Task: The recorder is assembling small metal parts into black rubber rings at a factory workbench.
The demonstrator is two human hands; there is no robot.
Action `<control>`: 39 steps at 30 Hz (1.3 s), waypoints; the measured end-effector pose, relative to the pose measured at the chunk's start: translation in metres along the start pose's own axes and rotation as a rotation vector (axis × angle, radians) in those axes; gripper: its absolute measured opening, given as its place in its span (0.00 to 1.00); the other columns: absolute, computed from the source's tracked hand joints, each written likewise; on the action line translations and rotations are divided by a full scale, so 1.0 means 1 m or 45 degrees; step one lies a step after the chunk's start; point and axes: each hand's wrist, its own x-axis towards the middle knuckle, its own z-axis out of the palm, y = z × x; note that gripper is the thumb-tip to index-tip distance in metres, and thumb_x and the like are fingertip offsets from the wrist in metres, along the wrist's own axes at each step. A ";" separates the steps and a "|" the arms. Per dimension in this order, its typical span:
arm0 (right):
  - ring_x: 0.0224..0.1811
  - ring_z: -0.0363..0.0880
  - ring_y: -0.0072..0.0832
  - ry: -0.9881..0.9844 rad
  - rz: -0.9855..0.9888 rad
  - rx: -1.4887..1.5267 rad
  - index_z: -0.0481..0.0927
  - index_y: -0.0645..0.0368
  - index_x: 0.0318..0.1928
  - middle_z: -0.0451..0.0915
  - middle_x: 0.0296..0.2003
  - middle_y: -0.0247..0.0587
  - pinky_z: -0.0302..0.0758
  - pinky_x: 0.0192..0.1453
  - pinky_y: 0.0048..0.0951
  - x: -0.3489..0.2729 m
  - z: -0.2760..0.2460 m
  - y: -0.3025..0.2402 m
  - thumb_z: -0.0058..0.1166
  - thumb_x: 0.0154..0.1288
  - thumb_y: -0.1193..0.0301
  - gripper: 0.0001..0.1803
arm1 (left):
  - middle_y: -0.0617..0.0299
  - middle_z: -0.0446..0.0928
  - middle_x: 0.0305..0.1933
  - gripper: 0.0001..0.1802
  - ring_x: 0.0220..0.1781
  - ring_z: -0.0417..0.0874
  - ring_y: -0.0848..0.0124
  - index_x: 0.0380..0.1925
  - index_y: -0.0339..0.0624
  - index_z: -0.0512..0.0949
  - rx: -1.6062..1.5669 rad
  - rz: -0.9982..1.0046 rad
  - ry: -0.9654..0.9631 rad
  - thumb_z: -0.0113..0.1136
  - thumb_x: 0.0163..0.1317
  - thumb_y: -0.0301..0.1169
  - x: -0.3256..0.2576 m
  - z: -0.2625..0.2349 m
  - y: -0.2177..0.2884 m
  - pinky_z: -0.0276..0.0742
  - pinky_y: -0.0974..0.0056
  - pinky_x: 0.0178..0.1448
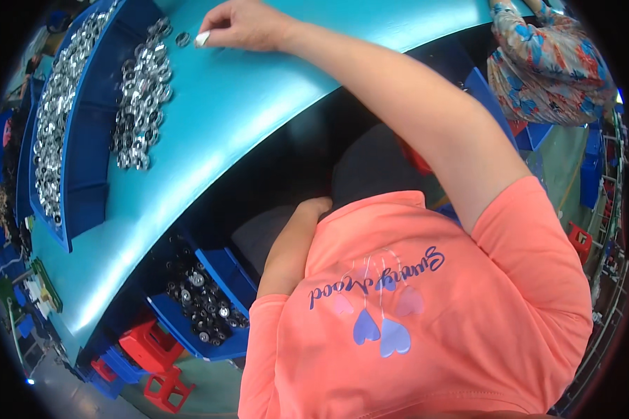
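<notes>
Closest to the lens is an orange shirt shoulder (426,314), and from there the right arm stretches way out over the teal table (258,105). Right hand (241,24) sits at the far end with the fingers curled down, tips pressed near the tabletop; one fingertip (202,38) wears a white cot. I can't tell if anything is actually pinched under there. Just beyond that fingertip lies a single small metal ring (182,39), apart from the hand, and a bit further out from the fingers is the loose pile of shiny rings (141,98), with a blue bin (84,160) of more behind it.

My guess on handling: these are light, stiff, slick little stampings (flat on a smooth table, so annoying to lift). Probably best slid with a fingertip, then nipped by the rim.

Left hand (313,207) rests down by the lap, fingers folded out of sight, nothing visibly in it. Below it is another blue bin of darker parts (199,300).
</notes>
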 end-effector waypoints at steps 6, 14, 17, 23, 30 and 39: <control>0.34 0.84 0.34 0.071 -0.072 -0.002 0.89 0.58 0.35 0.86 0.32 0.43 0.79 0.40 0.36 0.005 -0.016 0.005 0.71 0.56 0.58 0.16 | 0.47 0.80 0.64 0.23 0.64 0.82 0.59 0.63 0.44 0.80 0.248 0.507 0.445 0.57 0.73 0.41 -0.032 -0.069 0.026 0.76 0.56 0.66; 0.36 0.84 0.45 -0.436 -0.371 -0.379 0.82 0.57 0.30 0.84 0.32 0.43 0.78 0.38 0.49 0.034 -0.013 -0.005 0.62 0.57 0.59 0.14 | 0.47 0.80 0.65 0.23 0.64 0.81 0.56 0.63 0.43 0.79 0.253 0.868 1.133 0.56 0.73 0.39 -0.142 -0.286 0.092 0.76 0.56 0.67; 0.36 0.83 0.46 -0.367 -0.420 -0.278 0.78 0.56 0.31 0.81 0.29 0.42 0.78 0.37 0.50 0.025 -0.009 -0.002 0.61 0.58 0.59 0.13 | 0.46 0.80 0.65 0.23 0.64 0.81 0.55 0.63 0.43 0.79 0.282 0.795 1.205 0.55 0.72 0.39 -0.146 -0.360 0.106 0.76 0.56 0.67; 0.37 0.82 0.43 -0.429 -0.293 -0.075 0.79 0.56 0.32 0.80 0.29 0.39 0.78 0.38 0.46 0.028 -0.017 0.001 0.61 0.61 0.63 0.10 | 0.46 0.79 0.65 0.23 0.65 0.81 0.54 0.64 0.42 0.79 0.349 0.713 1.149 0.55 0.72 0.37 -0.139 -0.417 0.132 0.76 0.55 0.67; 0.39 0.83 0.43 -0.453 -0.368 -0.097 0.81 0.53 0.35 0.82 0.32 0.40 0.79 0.40 0.46 0.036 -0.015 0.009 0.61 0.61 0.64 0.08 | 0.45 0.79 0.65 0.24 0.65 0.80 0.52 0.64 0.42 0.78 0.330 0.847 1.027 0.54 0.71 0.36 -0.158 -0.326 0.115 0.76 0.55 0.67; 0.42 0.86 0.44 -0.326 -0.470 -0.316 0.87 0.49 0.39 0.88 0.37 0.40 0.81 0.46 0.47 0.027 -0.016 -0.004 0.61 0.60 0.63 0.09 | 0.44 0.79 0.65 0.24 0.65 0.79 0.49 0.64 0.41 0.77 0.304 0.738 0.685 0.52 0.70 0.34 -0.182 -0.124 0.106 0.76 0.54 0.67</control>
